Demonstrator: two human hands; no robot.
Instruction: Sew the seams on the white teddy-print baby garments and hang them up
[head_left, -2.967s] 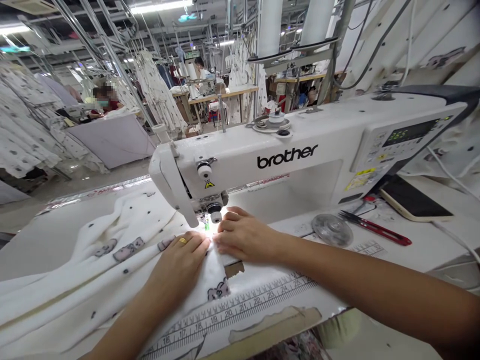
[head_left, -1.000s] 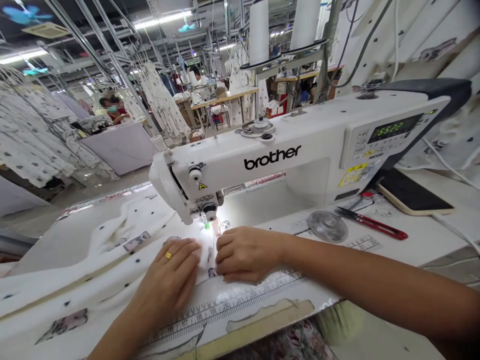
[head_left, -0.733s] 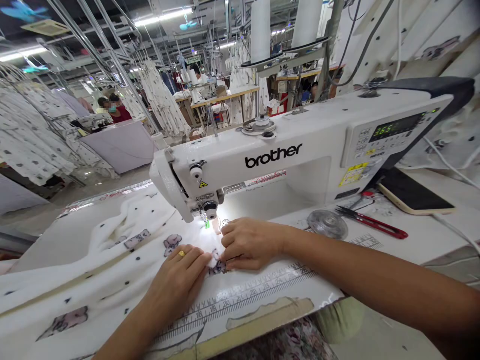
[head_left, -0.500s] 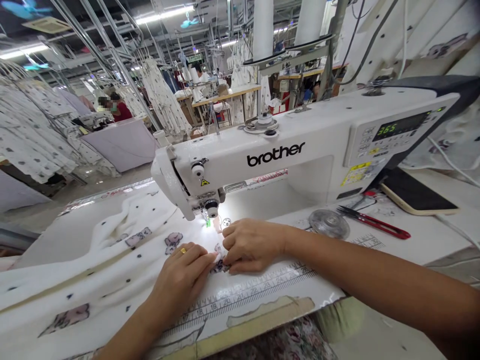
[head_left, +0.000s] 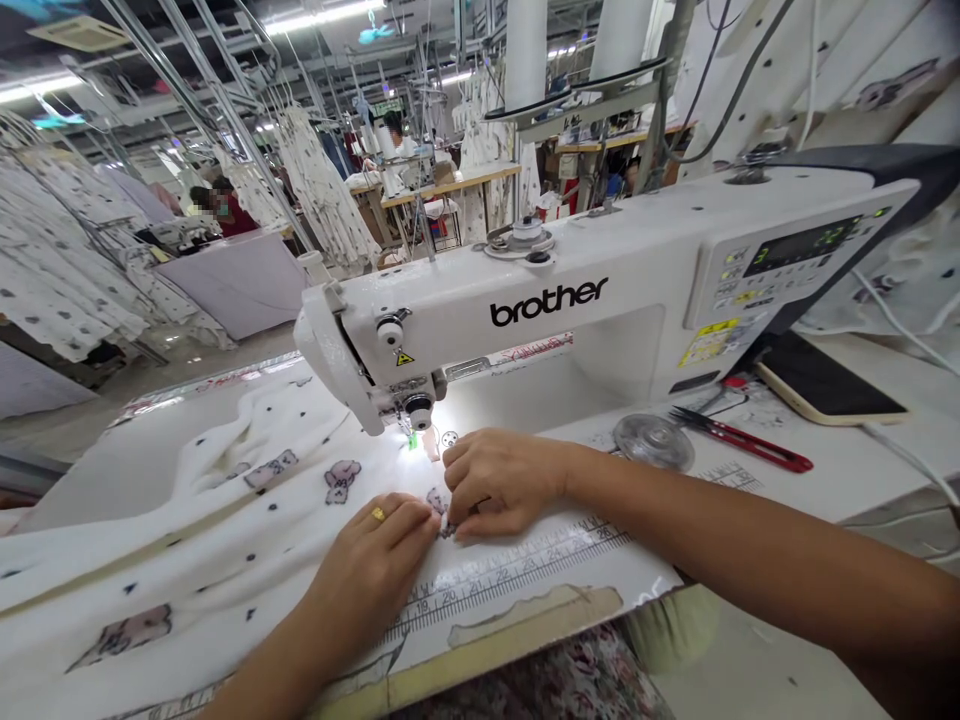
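Work station, sewing, 1 person, 2 bare hands. Item 1: white fabric printed with dark dots and pink animal patches, spread in loose folds across the left of the table, its near edge reaching the hands just in front of the presser foot of a white Brother sewing machine. Item 2: left hand, fingers extended and close together, lay flat on the fabric with no visible grip and wore 1 gold ring. Item 3: right hand, fingers curled downward, was narrowly closed on a small fold of the fabric, just beside the left fingertips. Beneath the hands ran a ruler tape fixed along the table edge. To the right lay 1 metal disc, 1 pair of red-handled snips and 1 phone. 2 thread cones stood above the machine. Hanging garments filled the background, with 1 co-worker seated far off at left.
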